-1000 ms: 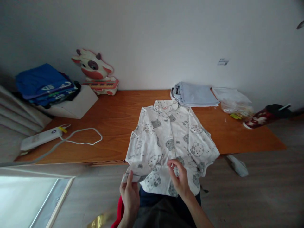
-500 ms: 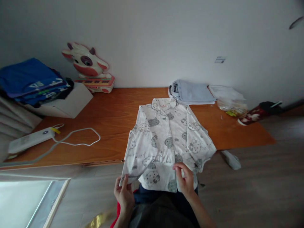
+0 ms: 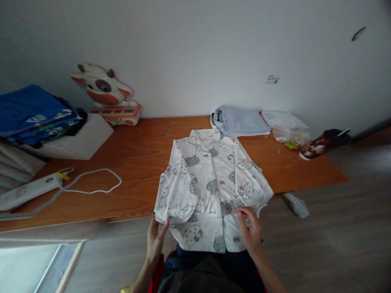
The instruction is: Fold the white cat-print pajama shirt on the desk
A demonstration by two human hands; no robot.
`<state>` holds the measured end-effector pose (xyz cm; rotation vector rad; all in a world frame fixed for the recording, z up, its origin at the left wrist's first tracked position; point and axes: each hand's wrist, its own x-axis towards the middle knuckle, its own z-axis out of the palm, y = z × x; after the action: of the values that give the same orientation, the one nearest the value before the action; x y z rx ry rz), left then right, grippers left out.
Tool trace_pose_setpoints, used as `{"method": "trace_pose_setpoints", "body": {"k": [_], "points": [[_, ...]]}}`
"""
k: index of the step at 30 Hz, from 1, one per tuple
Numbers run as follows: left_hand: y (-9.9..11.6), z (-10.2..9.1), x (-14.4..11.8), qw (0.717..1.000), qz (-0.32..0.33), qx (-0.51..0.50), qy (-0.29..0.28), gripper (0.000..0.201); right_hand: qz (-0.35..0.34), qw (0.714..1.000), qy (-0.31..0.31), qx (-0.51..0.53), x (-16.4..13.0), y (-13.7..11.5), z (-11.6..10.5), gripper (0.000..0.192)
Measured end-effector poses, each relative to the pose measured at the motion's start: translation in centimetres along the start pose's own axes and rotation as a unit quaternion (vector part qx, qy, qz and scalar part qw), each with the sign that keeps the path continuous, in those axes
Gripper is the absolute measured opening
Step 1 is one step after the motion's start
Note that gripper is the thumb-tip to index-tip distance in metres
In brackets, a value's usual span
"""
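a white shirt (image 3: 215, 191) printed with grey cat faces lies front up on a brown wooden table (image 3: 137, 162), its collar toward the wall and its lower part reaching past the near edge, above the person's lap. the left hand (image 3: 155, 240) is at the lower end of the sleeve on the left, its thumb apart from the fingers; some fingertips are hidden by the cloth, so whether they grip it cannot be told. the right hand (image 3: 252, 232) is over the lower front on the right, thumb and forefinger curled close together; whether fabric is pinched there is also unclear. the two hands are well apart from each other.

just beyond the collar, to the right, lies folded pale blue clothing (image 3: 244, 121), with a clear plastic bag (image 3: 291, 136) beside it and a dark red cup (image 3: 319, 145) with a straw farther right. to the left are a cow-shaped toy (image 3: 105, 93), a white box (image 3: 82, 144) topped with blue clothes (image 3: 35, 114), and, nearer, a white power strip (image 3: 30, 192) with a looping cable (image 3: 105, 170).
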<state>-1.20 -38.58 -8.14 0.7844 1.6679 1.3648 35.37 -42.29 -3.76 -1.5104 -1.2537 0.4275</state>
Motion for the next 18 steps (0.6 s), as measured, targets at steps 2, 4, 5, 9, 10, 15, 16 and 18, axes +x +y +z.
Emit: {"method": "trace_pose_setpoints", "body": {"k": [2,4,5,9,10,15,16,18], "points": [[0.4,-0.3,-0.3,0.999,0.015,0.033,-0.003,0.06,-0.073,0.993,-0.09,0.017,2.4,-3.9,3.4,0.016],[0.4,-0.7,-1.3,0.996,0.036,0.077,-0.001,0.058,-0.129,0.975,-0.179,0.014,5.3,-8.1,7.8,0.02],[0.4,-1.0,-1.9,0.994,0.05,0.099,-0.004,0.057,-0.142,0.965,-0.219,-0.003,6.8,-10.0,10.2,0.023],[0.5,-1.9,-4.3,0.977,0.106,0.174,-0.057,0.047,-0.133,0.922,-0.31,-0.189,12.0,-15.5,20.3,0.059],[0.6,-2.1,-4.6,0.974,0.11,0.187,-0.072,0.046,-0.115,0.906,-0.331,-0.236,13.0,-16.2,22.4,0.068],[1.0,-3.1,-4.8,0.975,0.084,0.186,-0.086,0.052,-0.082,0.852,-0.389,-0.341,15.0,-17.4,28.7,0.067],[1.1,-3.3,-4.8,0.978,0.076,0.174,-0.085,0.052,-0.083,0.849,-0.391,-0.345,15.1,-17.5,29.2,0.065],[1.6,-3.4,-5.0,0.982,0.063,0.157,-0.088,0.051,-0.086,0.846,-0.398,-0.345,15.0,-17.4,29.7,0.059]]}}
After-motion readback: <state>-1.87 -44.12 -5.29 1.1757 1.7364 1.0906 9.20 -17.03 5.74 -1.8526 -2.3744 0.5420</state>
